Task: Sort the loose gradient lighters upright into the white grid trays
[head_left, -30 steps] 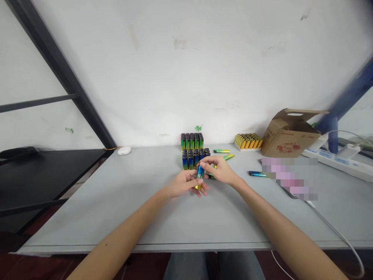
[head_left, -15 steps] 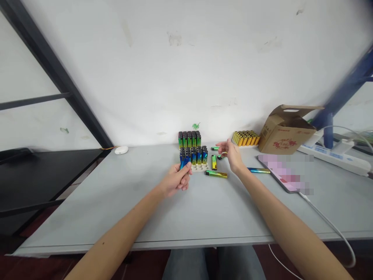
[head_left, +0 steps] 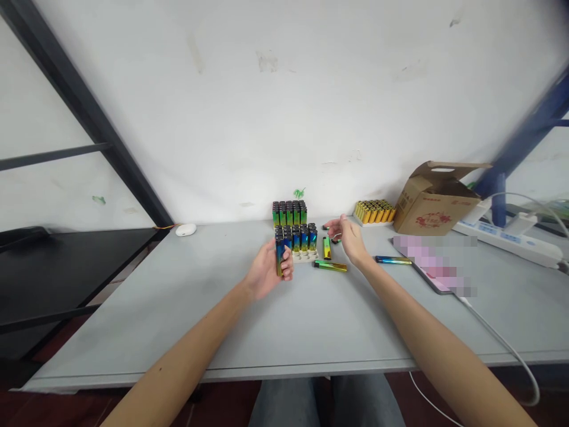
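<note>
My left hand [head_left: 263, 267] is closed on a blue-and-gold lighter [head_left: 280, 256], held upright with its black top upward. Just behind it stands a white rack [head_left: 306, 256] with rows of blue lighters [head_left: 304, 238]. My right hand [head_left: 349, 238] hovers at the right of the rack, fingers curved and apart, with nothing visible in them. Below and left of it lie a green-gold lighter [head_left: 326, 248] and another green-gold lighter [head_left: 331, 266]. More lighters lie partly hidden behind the right hand. A blue-gold lighter [head_left: 393, 260] rests farther right, near the phone.
Green lighters [head_left: 289, 213] stand in a block by the wall. Yellow lighters [head_left: 376, 210] fill a white rack beside an open cardboard box [head_left: 438, 204]. On the right are a phone [head_left: 427, 264] on a white cable and a power strip [head_left: 511, 240]. A white case [head_left: 185, 229] sits left.
My left hand has turned the lighter from slanted to upright, showing more of its body, and opened its palm toward the right. My right hand has shifted slightly down and left.
</note>
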The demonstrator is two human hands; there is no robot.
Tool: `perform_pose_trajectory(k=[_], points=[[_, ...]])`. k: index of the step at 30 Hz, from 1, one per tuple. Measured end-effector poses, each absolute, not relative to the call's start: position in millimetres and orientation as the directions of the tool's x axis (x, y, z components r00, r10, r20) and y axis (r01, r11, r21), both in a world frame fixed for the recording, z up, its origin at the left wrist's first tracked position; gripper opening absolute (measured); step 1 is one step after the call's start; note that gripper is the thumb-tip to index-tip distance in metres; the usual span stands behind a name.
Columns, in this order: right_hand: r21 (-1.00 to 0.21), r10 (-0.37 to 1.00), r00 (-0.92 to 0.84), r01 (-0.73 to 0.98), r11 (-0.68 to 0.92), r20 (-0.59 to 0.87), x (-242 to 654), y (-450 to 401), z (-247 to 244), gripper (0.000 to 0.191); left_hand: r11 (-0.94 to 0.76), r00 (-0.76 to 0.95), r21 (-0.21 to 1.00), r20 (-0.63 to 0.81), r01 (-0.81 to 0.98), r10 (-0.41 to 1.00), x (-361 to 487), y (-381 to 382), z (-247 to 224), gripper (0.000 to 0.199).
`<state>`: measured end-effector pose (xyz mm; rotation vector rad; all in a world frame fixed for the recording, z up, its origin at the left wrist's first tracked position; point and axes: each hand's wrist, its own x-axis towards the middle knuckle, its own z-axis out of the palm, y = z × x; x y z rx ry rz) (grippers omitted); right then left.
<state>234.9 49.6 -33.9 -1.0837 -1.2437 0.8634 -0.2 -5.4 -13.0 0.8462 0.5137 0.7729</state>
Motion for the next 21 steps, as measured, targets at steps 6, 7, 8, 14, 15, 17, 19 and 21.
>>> perform_pose_trajectory(k=[6,7,8,14,15,17,19,21], points=[[-0.953,0.942,0.146,0.085,0.292,0.302,234.4,48.1,-32.5,0.070,0.451,0.621,0.797,-0.125,-0.401,0.774,-1.8,-3.9,-11.8,0.040],[-0.951,0.942,0.141,0.098,0.292,0.304,234.4,48.5,-33.2,0.069,0.442,0.606,0.797,-0.122,-0.412,0.786,-1.7,-3.3,-12.2,0.039],[-0.949,0.941,0.137,0.117,0.294,0.309,234.5,49.0,-34.3,0.068,0.433,0.591,0.798,-0.122,-0.419,0.797,-1.7,-2.7,-12.7,0.037],[-0.909,0.925,0.086,0.237,0.343,0.371,233.6,50.1,-41.4,0.064,0.348,0.503,0.864,-0.132,-0.365,0.854,-0.9,-1.4,-15.1,0.032],[-0.901,0.922,0.072,0.251,0.353,0.381,233.0,49.5,-41.8,0.063,0.329,0.487,0.872,-0.124,-0.362,0.864,-0.1,-1.8,-15.1,0.031],[-0.890,0.917,0.052,0.269,0.368,0.395,231.8,48.0,-41.8,0.063,0.297,0.454,0.881,-0.109,-0.367,0.884,2.0,-3.2,-14.4,0.029],[-0.887,0.915,0.049,0.269,0.374,0.401,230.9,47.0,-41.1,0.062,0.279,0.424,0.883,-0.103,-0.378,0.900,4.1,-4.5,-13.6,0.027],[-0.888,0.913,0.055,0.262,0.377,0.404,231.0,47.1,-40.3,0.062,0.274,0.407,0.883,-0.106,-0.381,0.907,5.4,-5.2,-13.5,0.024]])
